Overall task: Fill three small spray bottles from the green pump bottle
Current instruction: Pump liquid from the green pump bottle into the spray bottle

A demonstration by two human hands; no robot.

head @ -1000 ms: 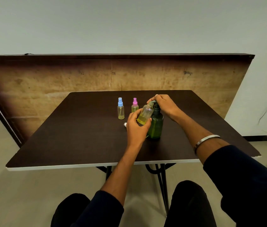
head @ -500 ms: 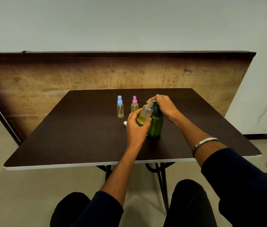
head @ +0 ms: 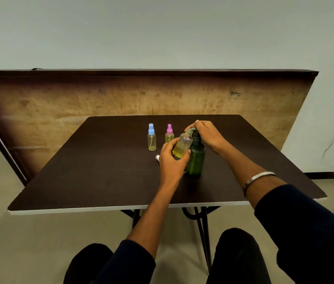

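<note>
Left hand [head: 171, 160] grip closed round tilted uncapped spray bottle [head: 182, 144], right hand [head: 207, 133] grip curled over green pump bottle [head: 195, 158] head, counter [head: 100, 171].

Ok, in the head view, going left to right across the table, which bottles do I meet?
Blue-capped spray bottle → pink-capped spray bottle → uncapped spray bottle, tilted in the left hand → green pump bottle, its pump head under the right hand.

Our left hand [head: 171, 158] holds an open bottle [head: 181, 146] tilted at the pump bottle [head: 196, 158]; our right hand [head: 207, 134] covers its pump. Two capped bottles [head: 152, 137] stand on the tabletop [head: 100, 160].
</note>
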